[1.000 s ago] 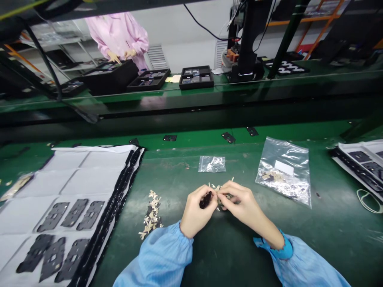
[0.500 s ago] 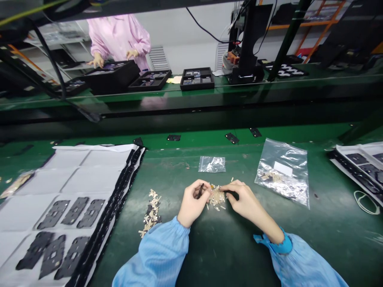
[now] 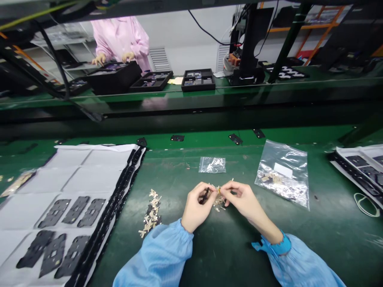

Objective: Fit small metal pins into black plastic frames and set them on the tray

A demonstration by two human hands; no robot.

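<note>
A green-matted workbench (image 3: 329, 235) fills the lower frame. At lower left lies a white sheet (image 3: 74, 175) carrying dark perforated plates (image 3: 76, 210), with a pile of beige strips (image 3: 151, 211) just right of it. A small clear plastic bag (image 3: 212, 165) and a larger clear bag (image 3: 283, 175) lie toward center right, and small black pieces (image 3: 177, 138) dot the far edge.

The left hand (image 3: 197, 209) pinches a small black part (image 3: 205, 196); the right hand (image 3: 243, 201) pinches at loose tan strips (image 3: 219, 204) on the tabletop (image 3: 227, 255), with a plastic bag (image 3: 283, 175) at two o'clock.
</note>
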